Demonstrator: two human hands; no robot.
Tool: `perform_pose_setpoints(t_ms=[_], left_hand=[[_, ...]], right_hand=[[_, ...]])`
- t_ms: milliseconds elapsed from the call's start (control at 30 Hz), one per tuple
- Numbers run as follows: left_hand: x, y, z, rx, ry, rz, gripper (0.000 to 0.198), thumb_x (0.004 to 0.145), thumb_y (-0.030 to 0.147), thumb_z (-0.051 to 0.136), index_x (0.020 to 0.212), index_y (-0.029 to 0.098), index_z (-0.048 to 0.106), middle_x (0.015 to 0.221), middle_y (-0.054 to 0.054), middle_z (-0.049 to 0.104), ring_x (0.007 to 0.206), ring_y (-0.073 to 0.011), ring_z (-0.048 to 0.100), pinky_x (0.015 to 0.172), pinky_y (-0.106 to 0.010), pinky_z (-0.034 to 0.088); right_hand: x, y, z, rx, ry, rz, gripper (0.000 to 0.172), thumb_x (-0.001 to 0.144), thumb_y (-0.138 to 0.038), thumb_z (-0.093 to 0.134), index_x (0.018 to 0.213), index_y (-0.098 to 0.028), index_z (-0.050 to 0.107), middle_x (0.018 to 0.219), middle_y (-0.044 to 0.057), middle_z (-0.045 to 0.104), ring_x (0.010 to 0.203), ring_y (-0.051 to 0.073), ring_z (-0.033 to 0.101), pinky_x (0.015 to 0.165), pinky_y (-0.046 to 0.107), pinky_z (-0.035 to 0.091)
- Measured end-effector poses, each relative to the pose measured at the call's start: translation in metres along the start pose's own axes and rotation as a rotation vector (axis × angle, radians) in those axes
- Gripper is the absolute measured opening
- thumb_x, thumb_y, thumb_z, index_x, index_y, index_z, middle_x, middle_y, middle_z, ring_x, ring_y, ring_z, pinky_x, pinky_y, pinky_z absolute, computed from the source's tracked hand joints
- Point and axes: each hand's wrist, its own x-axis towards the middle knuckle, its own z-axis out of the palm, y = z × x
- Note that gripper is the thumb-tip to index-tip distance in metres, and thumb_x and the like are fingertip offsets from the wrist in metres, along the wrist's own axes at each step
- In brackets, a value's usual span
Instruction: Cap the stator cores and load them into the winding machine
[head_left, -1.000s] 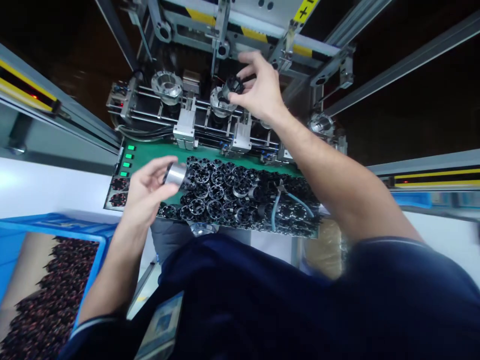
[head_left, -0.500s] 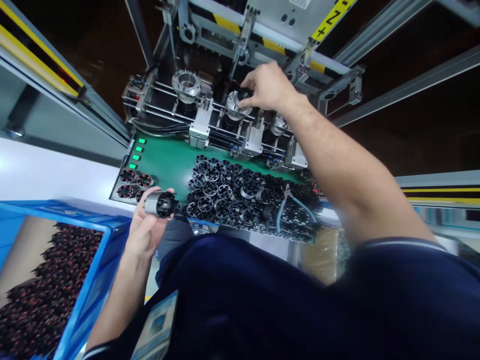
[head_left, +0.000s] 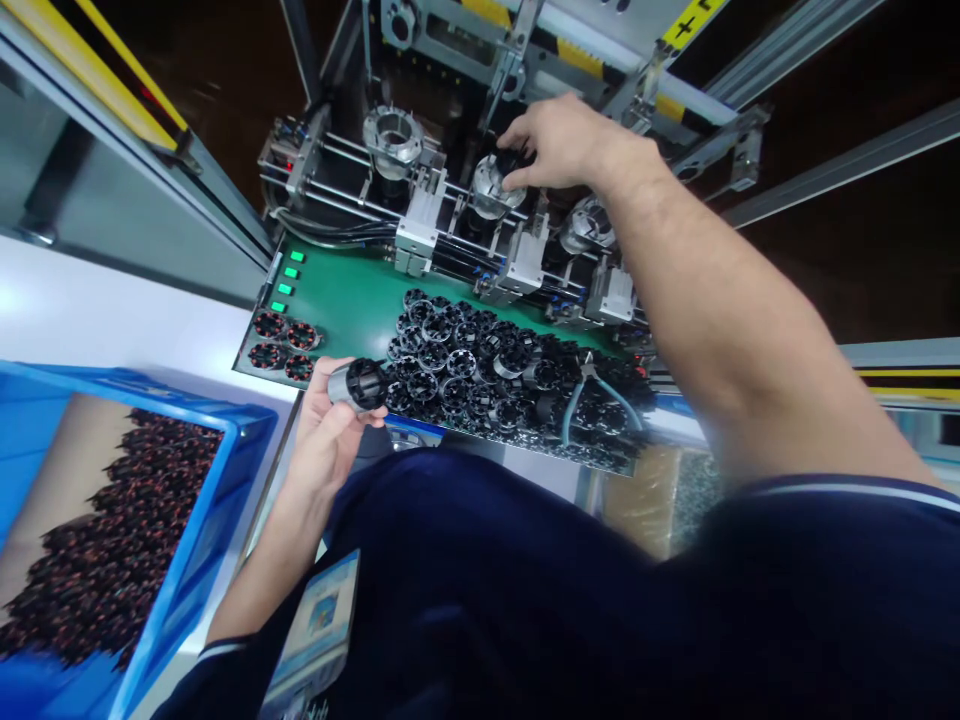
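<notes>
Head-worn camera looks down at the hands [head_left: 326,440] [head_left: 562,145].

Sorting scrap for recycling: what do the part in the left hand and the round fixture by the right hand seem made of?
The part looks like bright metal, steel or aluminium, from its silvery sheen, with a matte black cage, probably plastic. The fixture looks like machined bare metal, from its polished grey gleam.

Green work panel [head_left: 352,300], heaped black slotted rings [head_left: 465,370], blue-handled pliers [head_left: 574,405], four wound stators [head_left: 285,345]
</notes>
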Motion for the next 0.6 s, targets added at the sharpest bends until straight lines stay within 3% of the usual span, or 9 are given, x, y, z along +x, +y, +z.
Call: perform_pose_setpoints(t_ms=[33,100,167,233,333,400,467,500,600], left_hand=[[-0.002,0.000,0.006,-0.019,0.014,-0.016,0.074,0.065,0.062,0.120,0.113,0.027,0.075,0.088,0.005,0.082,0.066,-0.0134,0.082,0.061,-0.018,0.066],[-0.004,0.002,0.018,-0.073,0.047,-0.058,0.079,0.062,0.065,0.121,0.111,0.028,0.071,0.092,0.005,0.084,0.071,-0.0159,0.085,0.061,-0.020,0.066],[-0.006,0.006,0.030,-0.148,0.076,-0.097,0.084,0.058,0.066,0.122,0.110,0.027,0.068,0.095,0.006,0.086,0.073,-0.0165,0.087,0.060,-0.021,0.066],[-0.008,0.012,0.041,-0.208,0.094,-0.114,0.087,0.055,0.065,0.123,0.110,0.026,0.067,0.095,0.006,0.087,0.073,-0.0162,0.087,0.059,-0.020,0.065],[-0.011,0.021,0.051,-0.241,0.095,-0.125,0.090,0.052,0.066,0.123,0.111,0.026,0.067,0.093,0.005,0.087,0.074,-0.0170,0.086,0.058,-0.021,0.064],[-0.013,0.023,0.053,-0.239,0.078,-0.132,0.090,0.053,0.068,0.123,0.111,0.026,0.067,0.093,0.005,0.086,0.075,-0.0181,0.086,0.058,-0.022,0.064],[-0.013,0.022,0.054,-0.230,0.055,-0.119,0.089,0.057,0.069,0.121,0.112,0.026,0.067,0.092,0.004,0.085,0.076,-0.0183,0.086,0.058,-0.023,0.064],[-0.013,0.020,0.053,-0.227,0.045,-0.105,0.087,0.059,0.070,0.120,0.112,0.026,0.067,0.091,0.004,0.084,0.074,-0.0172,0.084,0.058,-0.023,0.065],[-0.009,0.014,0.045,-0.214,0.007,-0.057,0.081,0.066,0.069,0.118,0.113,0.026,0.068,0.094,0.004,0.083,0.070,-0.0126,0.079,0.061,-0.020,0.067]], right_hand=[[-0.010,-0.004,0.008,-0.006,0.027,0.005,0.097,0.054,-0.019,0.121,0.143,-0.005,0.087,0.149,0.019,0.086,0.126,0.019,0.076,0.121,0.033,0.056],[-0.035,-0.009,0.029,0.003,0.106,0.025,0.128,0.051,-0.026,0.125,0.165,-0.004,0.072,0.186,0.034,0.053,0.164,0.032,0.057,0.134,0.045,0.050],[-0.056,-0.011,0.047,0.070,0.161,0.084,0.123,0.054,-0.032,0.126,0.163,-0.005,0.073,0.195,0.037,0.034,0.175,0.036,0.044,0.135,0.052,0.049],[-0.070,-0.014,0.054,0.180,0.190,0.089,0.101,0.061,-0.044,0.124,0.147,-0.012,0.081,0.195,0.031,0.040,0.175,0.036,0.043,0.132,0.056,0.052],[-0.089,-0.044,0.034,0.383,0.213,-0.070,0.088,0.060,-0.061,0.122,0.134,-0.029,0.086,0.173,0.014,0.072,0.163,0.038,0.053,0.127,0.058,0.058],[-0.113,-0.088,0.012,0.566,0.139,-0.231,0.083,0.068,-0.065,0.118,0.139,-0.036,0.087,0.152,0.009,0.084,0.142,0.038,0.070,0.120,0.058,0.063],[-0.148,-0.141,-0.008,0.813,-0.080,-0.381,0.079,0.090,-0.071,0.103,0.157,-0.035,0.082,0.146,0.009,0.086,0.121,0.033,0.082,0.107,0.054,0.068],[-0.166,-0.166,-0.014,0.861,-0.176,-0.457,0.082,0.093,-0.073,0.100,0.163,-0.036,0.079,0.147,0.009,0.085,0.117,0.032,0.083,0.101,0.053,0.069],[-0.201,-0.217,-0.018,0.823,-0.174,-0.592,0.066,0.098,-0.072,0.094,0.154,-0.038,0.083,0.134,0.006,0.087,0.110,0.030,0.081,0.099,0.052,0.069]])
